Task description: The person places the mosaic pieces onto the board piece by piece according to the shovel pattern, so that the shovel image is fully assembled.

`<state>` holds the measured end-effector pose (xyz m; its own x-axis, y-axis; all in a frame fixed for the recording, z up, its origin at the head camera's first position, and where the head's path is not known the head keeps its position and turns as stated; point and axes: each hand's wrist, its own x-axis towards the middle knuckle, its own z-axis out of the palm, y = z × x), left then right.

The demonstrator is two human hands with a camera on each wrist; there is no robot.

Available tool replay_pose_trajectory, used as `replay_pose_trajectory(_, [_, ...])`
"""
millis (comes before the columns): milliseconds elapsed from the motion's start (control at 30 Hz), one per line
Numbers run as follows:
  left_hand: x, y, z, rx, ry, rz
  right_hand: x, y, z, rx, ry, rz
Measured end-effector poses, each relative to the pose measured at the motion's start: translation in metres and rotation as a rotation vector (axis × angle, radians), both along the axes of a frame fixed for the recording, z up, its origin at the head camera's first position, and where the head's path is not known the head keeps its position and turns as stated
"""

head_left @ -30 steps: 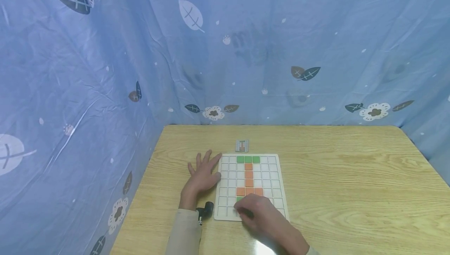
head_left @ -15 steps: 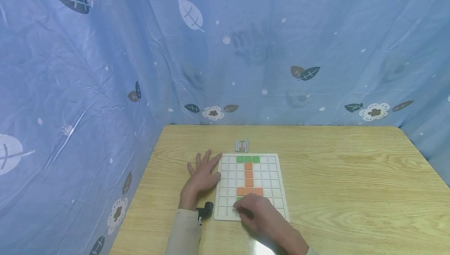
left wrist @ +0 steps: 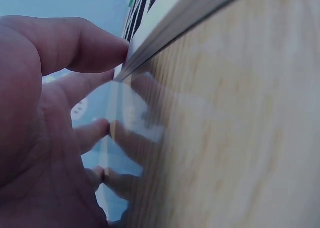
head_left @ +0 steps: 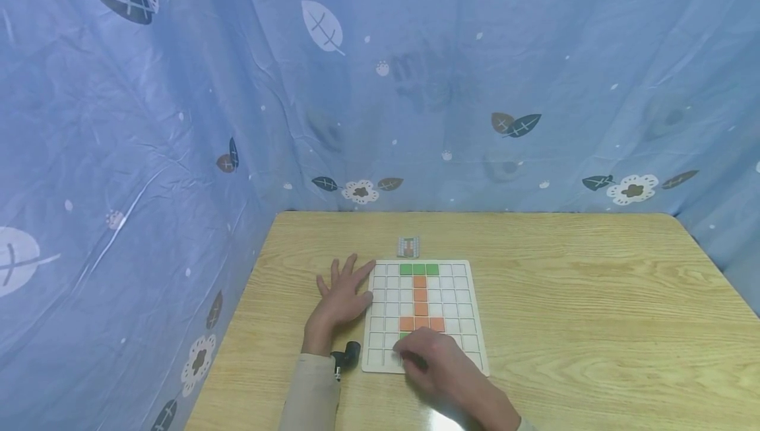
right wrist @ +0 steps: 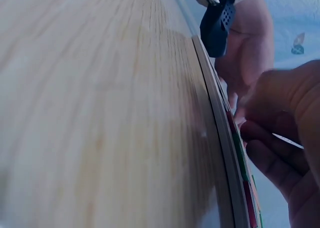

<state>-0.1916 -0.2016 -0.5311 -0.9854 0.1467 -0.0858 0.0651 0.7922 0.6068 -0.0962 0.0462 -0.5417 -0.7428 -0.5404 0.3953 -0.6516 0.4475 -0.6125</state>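
Observation:
A white grid board [head_left: 378, 325] lies on the table, bearing green tiles [head_left: 419, 269] along its far row and orange tiles [head_left: 420, 294] below them. My left hand [head_left: 341, 300] has its fingers spread, with thumb and index fingertip touching the board's left edge. Over the near rows bends my right hand [head_left: 442, 362], fingers curled, covering part of a green tile. In the right wrist view, red tiles [right wrist: 250, 205] and a dark green tile [right wrist: 239, 155] line the near edge beside the right fingers. Whether those fingers pinch a tile is hidden.
A small patterned card [head_left: 408, 247] lies just beyond the board. The wooden table [head_left: 594, 312] extends to the right. Blue leaf-print curtains [head_left: 451, 88] stand behind and at the sides. A black wrist device [head_left: 352, 352] sits at the left wrist.

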Motion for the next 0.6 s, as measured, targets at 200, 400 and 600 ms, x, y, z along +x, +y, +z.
replay_pose_trajectory(200, [-0.001, 0.001, 0.000, -0.005, -0.003, -0.003, 0.002, 0.010, 0.004, -0.052, -0.100, -0.031])
replay_pose_trajectory(400, [-0.001, 0.001, 0.000, -0.012, -0.021, 0.001, -0.003, 0.037, 0.010, -0.108, -0.101, -0.101])
replay_pose_trajectory(600, [0.004, -0.006, 0.005, -0.019, -0.037, 0.027, -0.021, 0.082, 0.018, -0.018, 0.213, -0.220])
